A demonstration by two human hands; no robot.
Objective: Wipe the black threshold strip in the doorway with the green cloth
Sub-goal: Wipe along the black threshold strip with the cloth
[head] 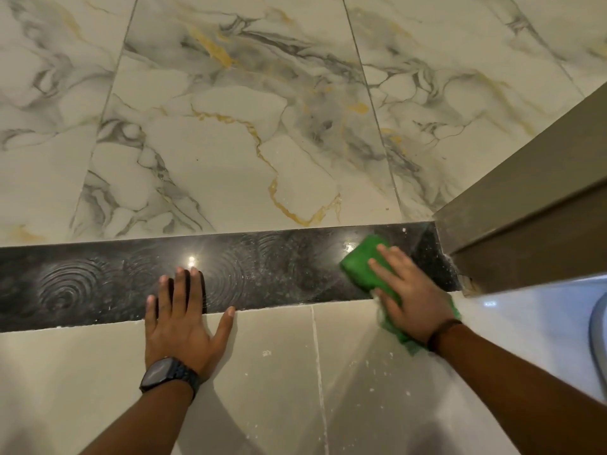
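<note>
Two hands down on the floor, seen from my head camera. My right hand (412, 293) lies flat with fingers spread on the green cloth (363, 264), pressing it rather than gripping it; the cloth's far half sits on the black threshold strip (98, 284) near its right end, and its near edge trails out under my wrist onto the grey tile (279, 372). A thin dark band (441, 330) circles that wrist.

My left hand (182, 318) is open and holds nothing: palm on the grey tile, fingertips reaching over the strip's near edge, thumb splayed along the grout line. A black watch (167, 377) sits on that wrist.

The strip runs left to right across the view, between the grey tile on my side and the marbled tiles (230, 126) with grey and gold veins on the far side. Ring-shaped smears and pale dust show on its surface left of the cloth, plus two bright light reflections. White specks dot the grey tile.

The brown door frame (525, 208) stands just right of the cloth, closing off the strip's right end. At the right edge I see a curved grey-blue rim (596, 323), possibly a bucket; too little shows to be sure.
</note>
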